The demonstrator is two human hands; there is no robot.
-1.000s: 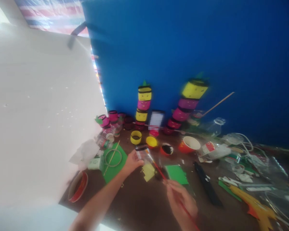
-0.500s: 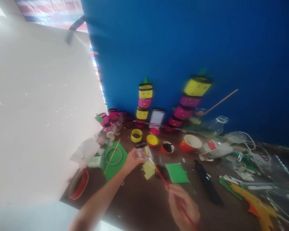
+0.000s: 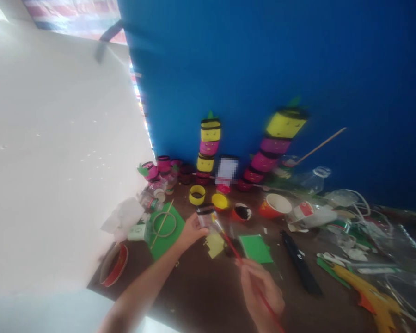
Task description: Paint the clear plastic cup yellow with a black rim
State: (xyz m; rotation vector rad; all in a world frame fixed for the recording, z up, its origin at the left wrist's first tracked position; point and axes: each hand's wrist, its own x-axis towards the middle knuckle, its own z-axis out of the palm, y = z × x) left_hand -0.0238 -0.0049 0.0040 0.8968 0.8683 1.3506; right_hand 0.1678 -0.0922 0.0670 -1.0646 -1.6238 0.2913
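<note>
My left hand [image 3: 194,230] is closed around a small clear plastic cup [image 3: 204,218] with a black band at its rim. In my right hand [image 3: 261,289] is a red-handled paintbrush [image 3: 233,249], its tip against the cup's side near a yellow patch. Just behind the cup stand a yellow ring-shaped cup [image 3: 197,195], a cup of yellow paint [image 3: 220,201] and a red cup with black paint [image 3: 241,212]. A torn yellow paper scrap [image 3: 214,245] lies below the cup, and a green square [image 3: 255,249] is to its right.
Stacked yellow and pink cup towers [image 3: 209,148] lean near the blue wall [image 3: 249,55]. On the right lie a yellow glue gun [image 3: 370,291], a black strip-like object [image 3: 301,263] and clear plastic bottles [image 3: 317,180]. A green sheet [image 3: 173,217] and a red tape roll [image 3: 115,266] are at left.
The brush tip has shifted slightly up and left along the cup's side. Both hands keep their holds, and the view has moved a little.
</note>
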